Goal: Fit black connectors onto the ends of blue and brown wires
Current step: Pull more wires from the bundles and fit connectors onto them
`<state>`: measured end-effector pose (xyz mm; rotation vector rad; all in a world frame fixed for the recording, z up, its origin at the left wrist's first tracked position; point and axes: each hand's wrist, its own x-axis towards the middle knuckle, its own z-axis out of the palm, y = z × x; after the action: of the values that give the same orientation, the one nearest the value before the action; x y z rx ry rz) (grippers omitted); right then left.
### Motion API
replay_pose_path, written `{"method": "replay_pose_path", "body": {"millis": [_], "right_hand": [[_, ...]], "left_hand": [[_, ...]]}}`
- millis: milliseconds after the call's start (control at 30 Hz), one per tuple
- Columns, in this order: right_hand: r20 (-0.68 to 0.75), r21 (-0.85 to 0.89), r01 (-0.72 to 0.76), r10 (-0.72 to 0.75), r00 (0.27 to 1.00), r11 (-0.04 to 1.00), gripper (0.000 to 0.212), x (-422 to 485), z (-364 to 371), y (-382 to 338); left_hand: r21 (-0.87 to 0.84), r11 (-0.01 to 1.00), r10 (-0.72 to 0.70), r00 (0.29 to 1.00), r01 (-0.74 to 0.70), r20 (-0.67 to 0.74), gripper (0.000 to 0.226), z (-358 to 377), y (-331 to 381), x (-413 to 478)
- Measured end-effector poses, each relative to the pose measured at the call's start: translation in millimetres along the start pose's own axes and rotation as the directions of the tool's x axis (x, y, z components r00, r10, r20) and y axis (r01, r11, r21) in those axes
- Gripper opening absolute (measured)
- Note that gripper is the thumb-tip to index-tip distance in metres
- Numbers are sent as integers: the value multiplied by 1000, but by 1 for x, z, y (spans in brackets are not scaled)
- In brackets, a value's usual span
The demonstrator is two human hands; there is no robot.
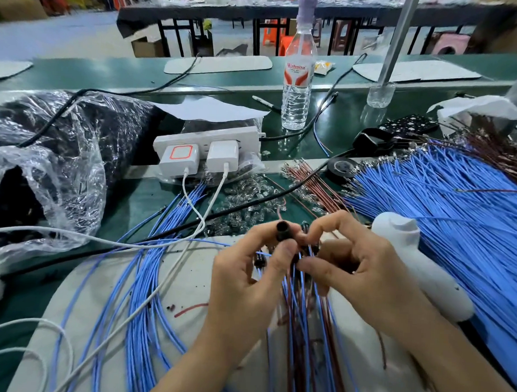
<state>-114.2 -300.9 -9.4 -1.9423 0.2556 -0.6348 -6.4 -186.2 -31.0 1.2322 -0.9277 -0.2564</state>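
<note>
Connector (283, 231), black and tubular, in left hand (247, 279); right hand (365, 270) pinches wires (303, 304).

green bench (144, 196): water bottle (297, 90) upright, white power strip (206, 138), clear plastic bag (61, 145) left, blue wire heap (458, 210) right.

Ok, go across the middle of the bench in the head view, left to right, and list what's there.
plastic bag → power strip → water bottle → tape roll → blue wires
</note>
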Motion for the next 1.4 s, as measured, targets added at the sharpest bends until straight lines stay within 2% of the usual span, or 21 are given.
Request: {"method": "replay_pose_path", "body": {"millis": [133,200,300,333,400,467,500,600,700,867,1167,1300,1400], "right_hand": [[37,-87,-68,72,997,994,17,3,-8,1],[34,-194,-117,126,991,974,18,3,-10,3],[-121,-249,-181,155,980,951,12,3,-12,7],[-197,-197,-187,148,969,962,13,4,-12,6],[-368,17,-135,132,920,991,16,6,-15,2],[-481,274,1,136,866,962,16,6,-17,-7],[-494,361,62,134,859,930,17,6,-18,-11],[-424,449,150,62,904,881,16,3,-15,-19],[-344,416,153,-1,939,896,21,1,-8,-21],[-321,324,152,-42,946,934,18,0,1,-22],[-312,342,136,-24,950,930,15,0,5,-19],[-297,467,81,70,952,881,17,2,4,-14],[-255,553,19,147,956,833,18,5,3,-10]], "left_hand": [[-26,999,29,976,-35,-215,14,-3,0,6],[-12,999,41,956,-46,-292,17,-6,-1,9],[4,998,65,958,-66,-280,17,-8,-1,9],[33,996,87,963,-81,-254,20,-8,-1,8],[119,986,137,977,-118,-164,25,-6,-2,7],[190,974,133,990,-124,-39,24,-4,-4,5],[223,968,113,993,-114,19,23,-3,-5,5],[302,948,69,991,-101,113,23,-1,-7,2],[305,948,56,991,-90,120,24,0,-5,3],[314,947,32,993,-65,110,29,0,-3,4],[324,944,26,994,-60,111,37,1,-2,4],[225,974,16,998,-30,67,31,0,-2,4],[258,962,69,995,-85,70,28,-2,-2,3]]}}
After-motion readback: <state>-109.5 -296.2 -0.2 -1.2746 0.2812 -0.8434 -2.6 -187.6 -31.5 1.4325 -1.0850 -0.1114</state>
